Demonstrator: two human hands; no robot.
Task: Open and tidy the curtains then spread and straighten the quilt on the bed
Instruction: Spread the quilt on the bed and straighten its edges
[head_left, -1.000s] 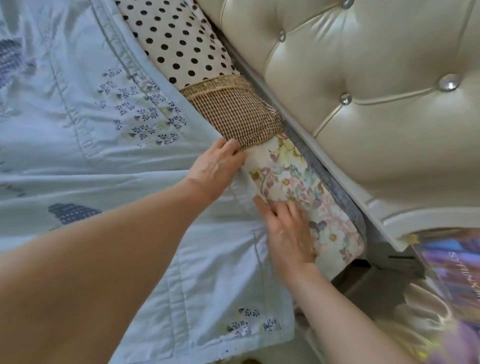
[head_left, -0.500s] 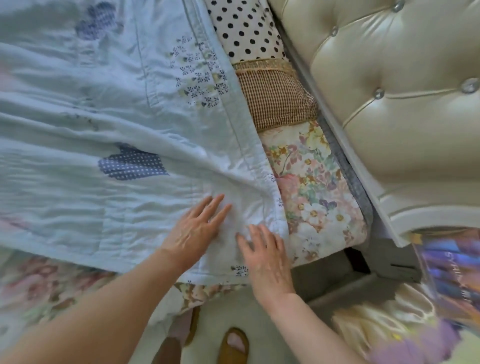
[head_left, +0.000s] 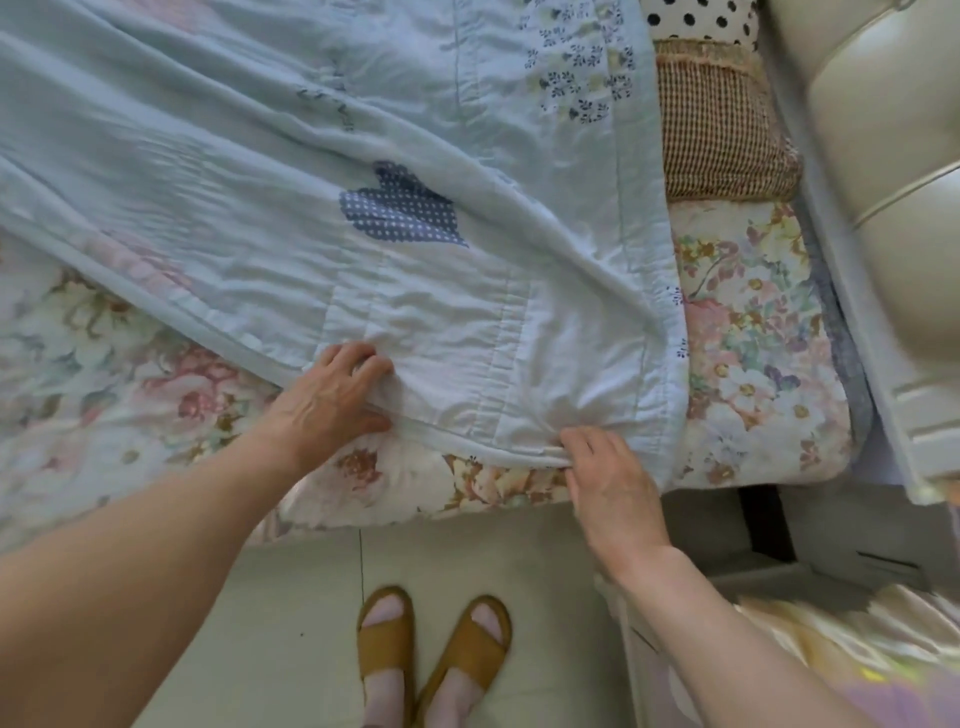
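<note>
A pale blue quilt (head_left: 322, 171) with small flower prints and a dark dotted patch lies across the bed, over a floral sheet (head_left: 753, 332). Its near hem runs along the bed's side edge and is wrinkled near the corner. My left hand (head_left: 332, 400) pinches that hem, thumb under and fingers on top. My right hand (head_left: 608, 473) grips the hem further right, close to the quilt's corner. No curtains are in view.
A checked pillow (head_left: 722, 135) and a polka-dot pillow (head_left: 696, 21) lie at the head of the bed against a cream tufted headboard (head_left: 893, 156). My feet in tan slippers (head_left: 431, 649) stand on the pale floor. Shiny cream fabric (head_left: 831, 634) lies at the lower right.
Both hands slid back from the pillow end to the quilt's near hem and closed on it. The view swung left and down, bringing the floor and slippers in.
</note>
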